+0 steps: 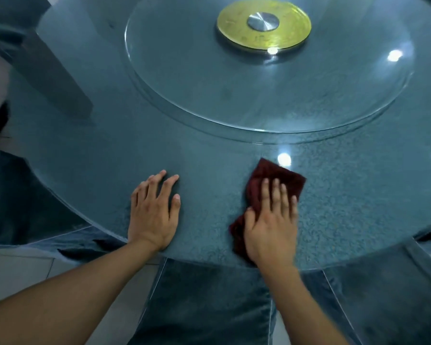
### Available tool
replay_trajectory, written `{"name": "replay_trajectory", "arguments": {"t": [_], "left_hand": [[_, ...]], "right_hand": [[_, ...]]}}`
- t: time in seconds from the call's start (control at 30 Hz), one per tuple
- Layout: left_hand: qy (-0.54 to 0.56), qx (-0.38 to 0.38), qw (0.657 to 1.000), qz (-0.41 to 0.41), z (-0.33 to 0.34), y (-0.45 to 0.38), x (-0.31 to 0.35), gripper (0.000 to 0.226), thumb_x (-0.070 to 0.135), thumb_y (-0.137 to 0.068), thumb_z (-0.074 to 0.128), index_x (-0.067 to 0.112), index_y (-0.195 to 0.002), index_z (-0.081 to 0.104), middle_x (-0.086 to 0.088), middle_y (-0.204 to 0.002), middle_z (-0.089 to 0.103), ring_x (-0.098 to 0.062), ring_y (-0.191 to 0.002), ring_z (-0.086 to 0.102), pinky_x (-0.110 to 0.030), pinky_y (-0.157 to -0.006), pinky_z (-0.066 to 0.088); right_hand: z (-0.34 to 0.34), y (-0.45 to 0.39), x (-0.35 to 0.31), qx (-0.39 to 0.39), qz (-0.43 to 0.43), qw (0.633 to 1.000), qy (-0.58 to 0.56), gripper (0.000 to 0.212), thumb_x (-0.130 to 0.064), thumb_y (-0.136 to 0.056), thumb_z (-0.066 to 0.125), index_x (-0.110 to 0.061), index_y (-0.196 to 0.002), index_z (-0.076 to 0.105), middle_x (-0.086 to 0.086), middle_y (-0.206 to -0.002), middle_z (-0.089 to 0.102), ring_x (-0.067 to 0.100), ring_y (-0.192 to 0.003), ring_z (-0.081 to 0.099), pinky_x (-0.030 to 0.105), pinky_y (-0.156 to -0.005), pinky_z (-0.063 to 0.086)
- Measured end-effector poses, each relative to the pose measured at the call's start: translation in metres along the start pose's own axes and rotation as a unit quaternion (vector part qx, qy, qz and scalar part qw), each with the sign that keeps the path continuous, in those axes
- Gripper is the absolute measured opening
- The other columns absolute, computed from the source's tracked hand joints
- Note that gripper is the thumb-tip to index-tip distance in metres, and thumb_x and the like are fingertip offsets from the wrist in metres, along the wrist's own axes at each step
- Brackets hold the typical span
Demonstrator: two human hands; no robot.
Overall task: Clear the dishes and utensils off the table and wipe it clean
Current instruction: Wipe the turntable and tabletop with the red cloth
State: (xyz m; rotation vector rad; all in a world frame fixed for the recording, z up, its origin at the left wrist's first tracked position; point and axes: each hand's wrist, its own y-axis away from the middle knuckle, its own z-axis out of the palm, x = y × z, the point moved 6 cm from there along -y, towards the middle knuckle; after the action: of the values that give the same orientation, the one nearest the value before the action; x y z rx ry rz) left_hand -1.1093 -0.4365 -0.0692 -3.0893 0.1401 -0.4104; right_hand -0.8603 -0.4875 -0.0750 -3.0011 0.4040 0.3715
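The right hand [270, 221], which is the working grip here, lies palm-down on a dark red cloth [288, 179], its fingers [275, 189] straight and spread across the fabric rather than curled round it, so it presses the cloth flat instead of clutching it; that spreads the pressure over more of the cloth, which suits wiping. The cloth is bunched and folded, showing beyond the fingertips and along the thumb side down to the near edge of the desk [97, 158]. The left hand [153, 211] holds nothing: it rests flat with loosely spread fingers on the bare surface, apart from the cloth, probably as a brace so the person can lean over the round top. The speckled blue-grey surface carries no dishes or utensils anywhere in view, so clearing looks done and wiping is the step in hand, begun at the near rim. Farther in sits a clear glass turntable [184, 78] with a gold disc [294, 26] and a metal hub [263, 21] at its centre; ceiling lights glint on the glass. Blue upholstered chairs [204, 307] are tucked round the near edge, one directly below the hands, over a pale tiled floor [23, 267].
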Motion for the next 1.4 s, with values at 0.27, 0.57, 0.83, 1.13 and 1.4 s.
{"name": "replay_trajectory", "arguments": {"t": [0.27,0.57,0.83,1.13,1.4], "left_hand": [[0.076,0.008,0.997,0.029,-0.007,0.001,-0.01,0.048,0.04,-0.098,0.036,0.021,-0.135,0.06,-0.005,-0.145,0.054,-0.029,-0.131,0.047,-0.048,-0.11,0.036],[0.022,0.013,0.988,0.153,-0.061,-0.092,-0.16,0.049,0.037,-0.093,0.04,0.011,-0.131,0.057,-0.015,-0.141,0.05,-0.039,-0.121,0.051,-0.052,-0.101,0.04],[-0.036,-0.023,0.988,0.15,-0.062,-0.117,-0.247,0.053,0.04,-0.097,0.038,0.016,-0.142,0.051,-0.014,-0.145,0.047,-0.038,-0.126,0.048,-0.053,-0.105,0.037],[-0.015,-0.031,0.991,0.131,-0.065,-0.116,-0.243,0.051,0.041,-0.098,0.034,0.021,-0.142,0.051,-0.008,-0.147,0.046,-0.032,-0.128,0.046,-0.049,-0.11,0.035],[-0.017,-0.036,0.992,0.122,-0.063,-0.116,-0.244,0.05,0.043,-0.099,0.032,0.024,-0.141,0.05,-0.007,-0.147,0.047,-0.031,-0.127,0.047,-0.049,-0.109,0.037]], "right_hand": [[0.022,0.033,-0.079,-0.058,-0.113,0.992,-0.016,0.07,-0.044,-0.094,0.03,-0.025,-0.16,0.016,-0.002,-0.167,0.012,0.012,-0.154,0.004,0.042,-0.125,0.008],[0.015,-0.044,-0.027,0.04,0.281,0.959,0.015,0.076,-0.045,-0.09,0.021,-0.014,-0.159,0.02,0.012,-0.165,0.02,0.026,-0.153,0.015,0.049,-0.124,0.007],[0.084,-0.099,-0.301,-0.012,-0.004,1.0,-0.007,0.077,-0.047,-0.088,0.024,-0.018,-0.159,0.022,0.005,-0.166,0.02,0.02,-0.154,0.012,0.042,-0.125,0.005],[0.054,-0.06,-0.18,0.041,0.073,0.996,-0.009,0.07,-0.045,-0.091,0.027,-0.021,-0.157,0.03,0.002,-0.164,0.027,0.018,-0.152,0.02,0.041,-0.125,0.011],[0.045,-0.052,-0.145,0.105,0.182,0.978,-0.015,0.057,-0.026,-0.097,0.043,-0.012,-0.153,0.037,0.01,-0.161,0.032,0.025,-0.15,0.025,0.042,-0.125,0.011]]}}
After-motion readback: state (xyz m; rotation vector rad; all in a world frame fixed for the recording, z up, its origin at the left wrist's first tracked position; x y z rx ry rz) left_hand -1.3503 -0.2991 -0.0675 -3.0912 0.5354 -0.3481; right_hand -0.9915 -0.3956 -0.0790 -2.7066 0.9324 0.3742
